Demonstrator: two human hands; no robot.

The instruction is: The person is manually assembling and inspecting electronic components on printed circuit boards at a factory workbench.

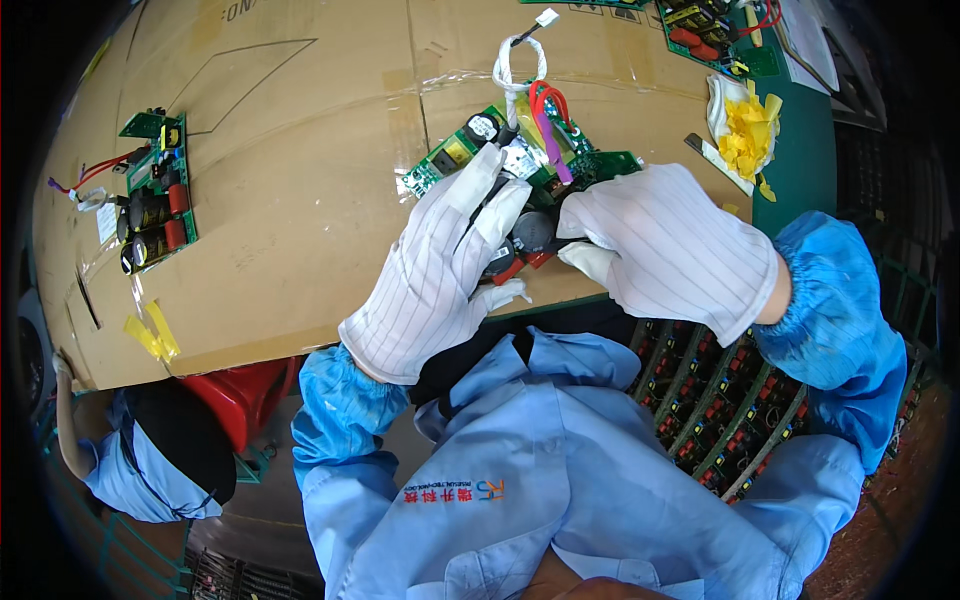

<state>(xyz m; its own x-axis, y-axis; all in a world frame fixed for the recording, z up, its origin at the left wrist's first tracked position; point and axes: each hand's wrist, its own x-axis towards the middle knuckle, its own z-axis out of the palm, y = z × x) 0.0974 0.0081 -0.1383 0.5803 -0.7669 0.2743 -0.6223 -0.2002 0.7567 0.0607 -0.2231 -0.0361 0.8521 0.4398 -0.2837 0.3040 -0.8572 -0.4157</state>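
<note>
A: Head view. Where's the circuit board (pixel 545 187)?
B: Near edge of the cardboard-covered surface (pixel 300 200), right of centre, slanted between both hands. A white cable loop (pixel 511 85) and red wires (pixel 543 88) stand at its far side.
A: Grip?
B: On the left hand (pixel 440 255), fingers spread over the board's left part, thumb apart at the near end; can't tell whether it clamps. On the right hand (pixel 668 240), fingers curled beside a black capacitor (pixel 533 231); tips hidden, can't tell what they pinch.
A: Doing it well?
B: My judgement: brace the board by its edges, spare the tall parts, keep wires clear of the right fingers, and avoid sliding it over the near edge.
</note>
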